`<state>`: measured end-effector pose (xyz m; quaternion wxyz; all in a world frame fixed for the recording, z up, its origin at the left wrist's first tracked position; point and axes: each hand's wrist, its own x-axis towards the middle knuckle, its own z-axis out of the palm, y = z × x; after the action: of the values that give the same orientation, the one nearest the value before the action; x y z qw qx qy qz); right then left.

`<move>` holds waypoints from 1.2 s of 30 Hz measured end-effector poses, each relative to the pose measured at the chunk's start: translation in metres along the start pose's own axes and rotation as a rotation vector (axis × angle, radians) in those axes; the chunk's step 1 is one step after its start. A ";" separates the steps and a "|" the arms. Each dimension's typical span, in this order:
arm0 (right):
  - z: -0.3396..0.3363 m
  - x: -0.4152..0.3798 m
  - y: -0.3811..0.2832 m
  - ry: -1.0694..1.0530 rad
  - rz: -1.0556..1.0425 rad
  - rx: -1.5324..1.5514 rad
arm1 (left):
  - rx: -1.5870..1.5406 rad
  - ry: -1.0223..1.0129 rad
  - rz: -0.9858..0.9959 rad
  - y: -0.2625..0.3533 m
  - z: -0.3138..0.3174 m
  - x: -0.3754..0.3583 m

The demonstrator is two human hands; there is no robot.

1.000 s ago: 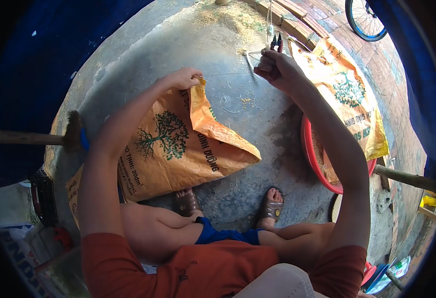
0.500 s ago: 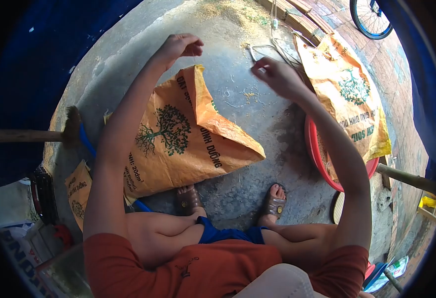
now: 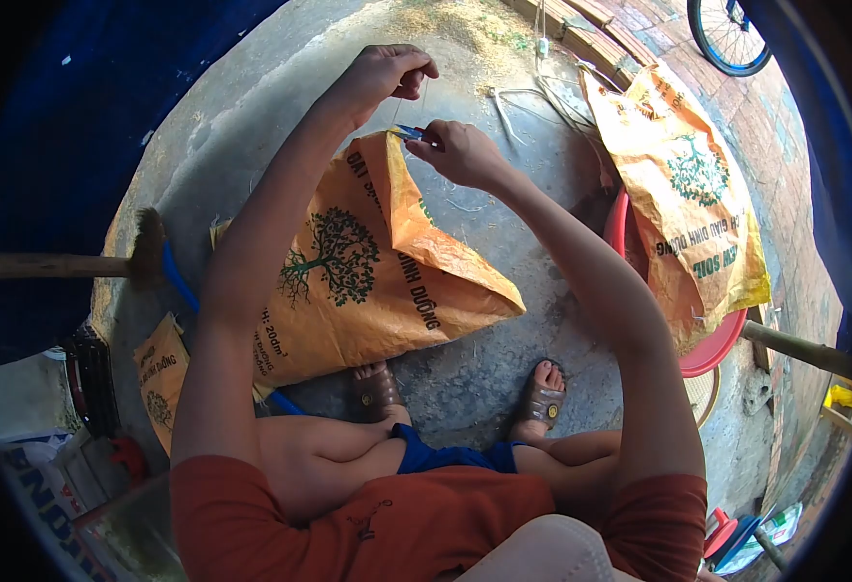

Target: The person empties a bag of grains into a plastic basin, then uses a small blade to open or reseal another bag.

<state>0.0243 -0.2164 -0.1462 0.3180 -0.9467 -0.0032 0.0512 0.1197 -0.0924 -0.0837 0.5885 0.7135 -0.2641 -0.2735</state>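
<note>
An orange woven sack (image 3: 334, 257) with a printed tree lies on the floor between my arms, its upper corner pointing up. Above that corner, my left hand (image 3: 392, 76) is closed in a pinch on a thin thread (image 3: 424, 94), which is hard to see. My right hand (image 3: 457, 152) is closed round small blue snips (image 3: 405, 132), mostly covered by its fingers. The tip of the snips is at the sack's corner, below the thread; whether it touches cannot be told.
Another orange sack (image 3: 692, 184) rests over a red basin (image 3: 705, 354) at the right. A broom (image 3: 144, 250) and a smaller folded sack (image 3: 161, 373) are at the left. Wooden planks (image 3: 591, 44), a cord and a bicycle wheel (image 3: 726, 39) stand at the back.
My right hand has moved left to the sack's corner, and the blue snips now show in it. My left hand has risen slightly and shifted right.
</note>
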 end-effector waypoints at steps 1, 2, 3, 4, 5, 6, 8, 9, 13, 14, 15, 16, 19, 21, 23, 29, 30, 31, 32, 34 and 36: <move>0.002 0.003 0.002 -0.007 -0.007 0.023 | 0.002 -0.001 -0.001 0.001 0.000 0.000; 0.004 0.005 0.002 -0.013 -0.014 0.046 | 0.003 -0.003 0.004 0.002 0.000 -0.001; 0.006 0.008 0.003 -0.012 -0.015 0.047 | 0.004 -0.005 0.010 0.002 0.000 -0.001; 0.008 0.010 0.004 -0.007 -0.022 0.068 | 0.005 -0.005 0.010 0.002 0.000 -0.001; 0.009 0.012 0.004 -0.003 -0.029 0.089 | -0.012 -0.007 0.007 0.003 0.000 -0.002; 0.009 0.013 0.004 -0.005 -0.030 0.089 | -0.030 -0.007 0.003 0.004 0.000 -0.003; 0.011 0.015 0.003 -0.024 -0.034 0.109 | -0.032 0.003 0.009 0.006 -0.002 -0.005; 0.012 0.015 0.002 -0.025 -0.036 0.108 | -0.034 0.008 0.015 0.007 -0.003 -0.006; 0.013 0.014 0.000 -0.015 -0.030 0.094 | -0.012 0.029 0.028 0.009 -0.008 -0.007; 0.012 0.014 -0.001 -0.009 -0.038 0.087 | -0.016 0.041 0.035 0.010 -0.008 -0.008; 0.012 0.013 -0.002 -0.010 -0.040 0.085 | -0.020 0.053 0.042 0.010 -0.008 -0.008; 0.011 0.013 -0.002 -0.001 -0.005 0.068 | -0.021 0.054 0.043 0.010 -0.008 -0.008; 0.016 0.014 0.001 0.024 0.016 0.061 | -0.015 0.043 0.052 0.012 -0.006 -0.009; 0.017 0.015 0.001 0.041 0.002 0.071 | 0.030 0.022 0.044 0.014 -0.007 -0.009; 0.017 0.015 -0.002 0.037 0.011 0.080 | 0.017 0.019 0.044 0.015 -0.008 -0.010; 0.017 0.017 -0.010 0.028 0.011 0.109 | 0.020 0.052 0.056 0.016 -0.009 -0.011; 0.017 0.017 -0.010 0.027 0.011 0.108 | 0.014 0.063 0.059 0.016 -0.009 -0.011; 0.016 0.016 -0.010 0.023 0.006 0.108 | 0.013 0.063 0.059 0.016 -0.010 -0.011; 0.016 0.016 -0.010 0.019 0.001 0.108 | 0.018 0.059 0.059 0.017 -0.010 -0.011; 0.013 0.016 -0.012 0.022 -0.017 0.086 | 0.024 0.055 0.059 0.019 -0.013 -0.012; 0.013 0.016 -0.011 0.028 -0.032 0.065 | -0.102 0.008 0.143 0.032 -0.017 -0.010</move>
<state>0.0396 -0.1989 -0.1511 0.3493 -0.9364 -0.0123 0.0332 0.1228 -0.0786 -0.0485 0.6433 0.6629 -0.2977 -0.2412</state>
